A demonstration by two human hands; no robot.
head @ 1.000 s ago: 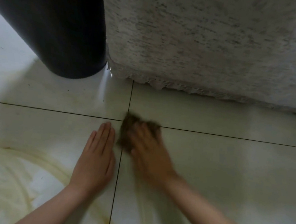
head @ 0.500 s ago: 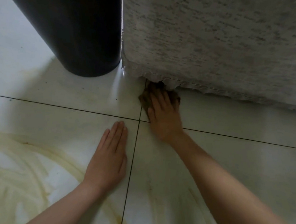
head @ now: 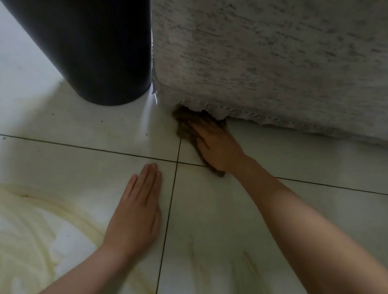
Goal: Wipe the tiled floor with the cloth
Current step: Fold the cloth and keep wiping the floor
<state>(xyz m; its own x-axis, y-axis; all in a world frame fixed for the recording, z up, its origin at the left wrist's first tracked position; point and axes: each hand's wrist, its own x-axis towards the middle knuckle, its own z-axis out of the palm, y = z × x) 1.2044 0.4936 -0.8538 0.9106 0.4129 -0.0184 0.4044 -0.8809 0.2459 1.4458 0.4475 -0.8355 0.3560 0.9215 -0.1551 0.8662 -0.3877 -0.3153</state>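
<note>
A brown cloth (head: 185, 127) lies on the pale tiled floor (head: 68, 163), right at the foot of a grey fabric-covered furniture piece. My right hand (head: 214, 144) presses flat on the cloth with straight fingers pointing up-left; most of the cloth is hidden under the palm. My left hand (head: 138, 210) rests flat on the floor, fingers together, just left of the vertical grout line. Yellow-brown smears (head: 27, 221) streak the tiles at the lower left and below my right forearm.
A tall black bin (head: 80, 36) stands at the upper left, close beside the corner of the grey speckled furniture piece (head: 279, 60), which fills the upper right. Its ragged lower hem (head: 215, 112) hangs just over the cloth. Dark specks dot the tile near the bin.
My right hand pushed the cloth up from the grout crossing to the furniture's foot, then slid slightly back. My left hand stayed flat in place while the view moved closer.
</note>
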